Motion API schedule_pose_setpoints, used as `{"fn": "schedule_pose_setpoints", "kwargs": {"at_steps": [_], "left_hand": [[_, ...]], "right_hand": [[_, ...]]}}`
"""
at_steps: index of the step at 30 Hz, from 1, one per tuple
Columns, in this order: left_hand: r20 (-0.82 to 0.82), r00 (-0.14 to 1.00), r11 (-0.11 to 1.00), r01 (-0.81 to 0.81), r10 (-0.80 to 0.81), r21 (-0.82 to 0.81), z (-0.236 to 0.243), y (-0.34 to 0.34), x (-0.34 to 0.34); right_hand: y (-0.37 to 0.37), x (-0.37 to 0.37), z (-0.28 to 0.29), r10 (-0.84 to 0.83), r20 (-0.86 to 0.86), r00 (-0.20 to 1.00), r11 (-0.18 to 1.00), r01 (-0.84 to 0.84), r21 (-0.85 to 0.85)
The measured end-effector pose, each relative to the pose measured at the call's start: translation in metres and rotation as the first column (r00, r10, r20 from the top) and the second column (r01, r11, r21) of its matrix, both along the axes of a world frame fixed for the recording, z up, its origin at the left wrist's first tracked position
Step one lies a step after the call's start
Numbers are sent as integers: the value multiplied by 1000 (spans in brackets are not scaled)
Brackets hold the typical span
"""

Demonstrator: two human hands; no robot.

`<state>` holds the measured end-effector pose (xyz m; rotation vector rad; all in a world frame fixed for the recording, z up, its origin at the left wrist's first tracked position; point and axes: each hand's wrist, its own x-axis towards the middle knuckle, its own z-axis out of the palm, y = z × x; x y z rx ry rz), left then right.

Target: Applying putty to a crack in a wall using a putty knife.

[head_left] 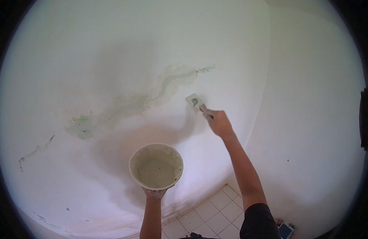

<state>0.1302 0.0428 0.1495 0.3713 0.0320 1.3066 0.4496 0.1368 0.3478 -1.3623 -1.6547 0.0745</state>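
My left hand (155,193) holds a round, off-white bucket (175,184) from below, its mouth tilted toward me. Greyish filler coats the bucket's inside; most of the fingers are hidden behind it. Up and to the right, my right hand (218,121) is closed around the handle of a putty knife (194,100). The blade, with a dark smear on it, is close to the white wall (231,51); whether it touches I cannot tell. Left of the blade, a band of grey filler (138,104) runs slantwise along a crack.
An uncovered crack (37,149) and a greenish bare patch (83,125) mark the wall at left. Another wall (307,119) meets it at the right corner. Below are floor tiles (208,209). A small object with a dark, screen-like face (286,230) lies at the lower right.
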Motion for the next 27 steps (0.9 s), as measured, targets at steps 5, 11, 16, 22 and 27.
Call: {"fn": "schedule_pose_setpoints", "kwargs": {"at_steps": [5,11,16,22,27], "left_hand": [[109,990,996,90,-88,-10,0,0,-4],[-7,1000,991,-9,9,-136,-3,2,8],[-54,998,999,-34,36,36,5,-1,4],[101,989,983,93,-110,158,-21,9,2],[62,996,992,54,-62,118,-35,15,9]], "right_hand": [[12,-1,46,2,-54,999,954,14,299],[45,1,12,21,-101,995,960,8,280],[26,5,-37,17,-166,986,997,-4,83],[30,4,-5,18,-253,967,913,87,398],[103,-4,-26,-3,-246,969,735,169,656]]}}
